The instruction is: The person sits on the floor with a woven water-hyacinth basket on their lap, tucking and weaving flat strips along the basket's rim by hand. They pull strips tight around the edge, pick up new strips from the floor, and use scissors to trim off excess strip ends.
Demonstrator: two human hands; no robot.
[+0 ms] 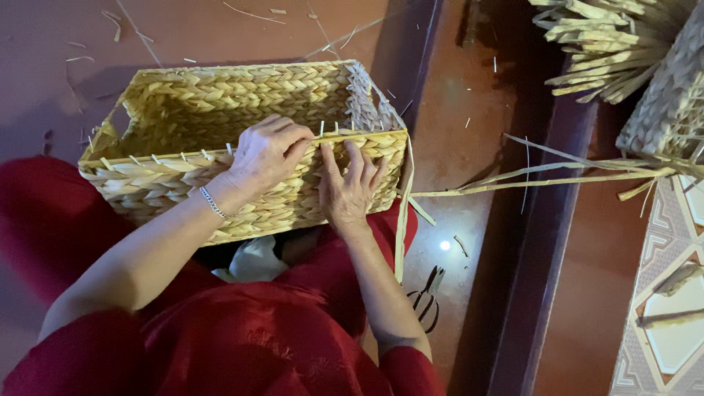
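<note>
A rectangular woven straw basket (220,95) rests on my lap, its near rim toward me with short fibre ends sticking up. My left hand (268,150), a silver bracelet on its wrist, curls over the near rim and pinches a strand there. Just to its right, my right hand (350,187) presses flat against the basket's outer near wall, fingers spread up to the rim. A long loose straw strand (401,220) hangs from the basket's right corner.
Black scissors (427,297) lie on the brown floor to the right of my leg. Long straw strips (557,176) stretch rightward to another woven piece (664,103) and a bundle of cut straw (601,44). Patterned tiles (671,293) show at bottom right. Straw scraps litter the floor.
</note>
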